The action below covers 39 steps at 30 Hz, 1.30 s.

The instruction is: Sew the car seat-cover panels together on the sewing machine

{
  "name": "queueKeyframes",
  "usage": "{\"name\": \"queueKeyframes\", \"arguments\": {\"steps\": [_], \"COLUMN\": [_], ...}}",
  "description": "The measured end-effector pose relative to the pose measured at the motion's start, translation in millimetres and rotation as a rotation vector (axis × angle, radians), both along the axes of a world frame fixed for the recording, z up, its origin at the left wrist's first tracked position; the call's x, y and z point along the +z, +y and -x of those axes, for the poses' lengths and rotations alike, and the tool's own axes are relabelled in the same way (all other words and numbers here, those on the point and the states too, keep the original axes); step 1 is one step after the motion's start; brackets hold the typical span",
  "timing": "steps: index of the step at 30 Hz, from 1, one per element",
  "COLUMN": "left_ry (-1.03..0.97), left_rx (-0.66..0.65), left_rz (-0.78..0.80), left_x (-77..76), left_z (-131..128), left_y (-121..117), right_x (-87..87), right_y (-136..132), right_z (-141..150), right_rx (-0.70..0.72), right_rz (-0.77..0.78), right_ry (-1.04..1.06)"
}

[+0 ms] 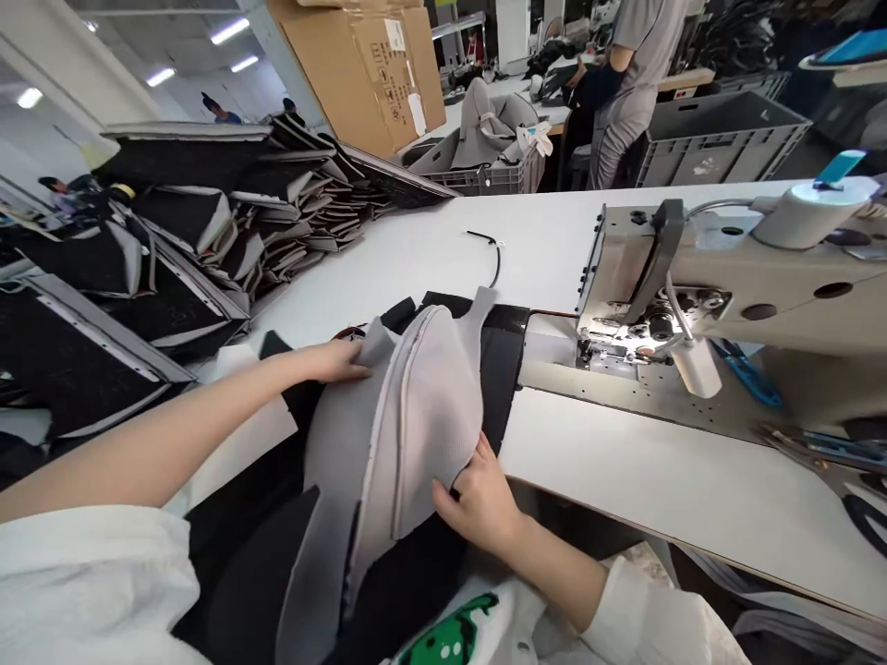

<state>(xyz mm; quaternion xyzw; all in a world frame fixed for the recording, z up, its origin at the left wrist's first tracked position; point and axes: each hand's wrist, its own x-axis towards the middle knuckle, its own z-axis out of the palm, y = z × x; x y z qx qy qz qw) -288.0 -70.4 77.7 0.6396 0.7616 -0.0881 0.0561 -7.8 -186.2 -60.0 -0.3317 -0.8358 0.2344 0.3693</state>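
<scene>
While left fingers (352, 371) and right fingers (484, 451) grip grey panel (443, 406), crate (513, 179) holds grey pieces (479, 131).

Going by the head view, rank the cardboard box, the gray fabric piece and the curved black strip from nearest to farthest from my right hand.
1. Gray fabric piece: touching your right hand.
2. Curved black strip: ahead, on the white table.
3. Cardboard box: beyond the table, ahead-left.
</scene>
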Motion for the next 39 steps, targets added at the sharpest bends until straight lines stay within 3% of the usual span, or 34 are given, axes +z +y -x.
{"name": "queueKeyframes", "arguments": {"steps": [3, 5, 6, 8, 10, 13, 14, 16, 20, 24, 28, 30, 35, 39], "left_ry": [0.154, 0.072, -0.007, -0.097, 0.006, 0.133, 0.131, 0.087, -0.022, -0.005, -0.023, -0.035, -0.004, -0.117], "left_rx": [-0.052, -0.201, -0.291, -0.448, -0.563, -0.634, -0.608, -0.54, -0.437, -0.416, -0.677, -0.744, -0.535, -0.438], "left_rz": [-0.031, -0.182, -0.16, -0.001, 0.099, 0.076, 0.056, 0.027, -0.031, -0.166, -0.136, -0.109, -0.172, -0.047], "left_x": [37.7, 56.2, 57.5, 40.4, 2.3, -60.1, -74.5, -88.9, -85.3, -89.8, -101.0, -102.5, -101.3, -100.7], "left_z": [-32, -77, -101, -140, -157, -145, -136, -121, -119, -136, -152, -157, -166, -176], "left_y": [8, 18, 24, 35, 41, 41, 41, 46, 78, 108, 114, 113, 118, 132], "right_x": [-6.2, -6.1, -4.4, 1.3, 7.4, 8.6, 5.9, -2.9, -16.5, -8.1, 0.9, 1.6, 3.3, 5.2], "right_y": [6, 8, 8, 9, 11, 18, 20, 24, 30, 35, 29, 21, 10, 6], "right_z": [2, 3, 3, -3, -16, -39, -44, -46, -28, -33, -70, -85, -93, -95], "right_rx": [-0.01, -0.006, -0.006, 0.023, 0.115, 0.297, 0.323, 0.299, 0.106, 0.047, 0.047, 0.028, -0.029, -0.03], "right_rz": [-0.046, -0.073, -0.085, -0.1, -0.103, -0.128, -0.15, -0.212, -0.359, -0.464, -0.5, -0.465, -0.384, -0.392], "right_ry": [-0.137, -0.175, -0.184, -0.201, -0.232, -0.291, -0.321, -0.403, -0.475, -0.388, -0.351, -0.349, -0.358, -0.376]}}
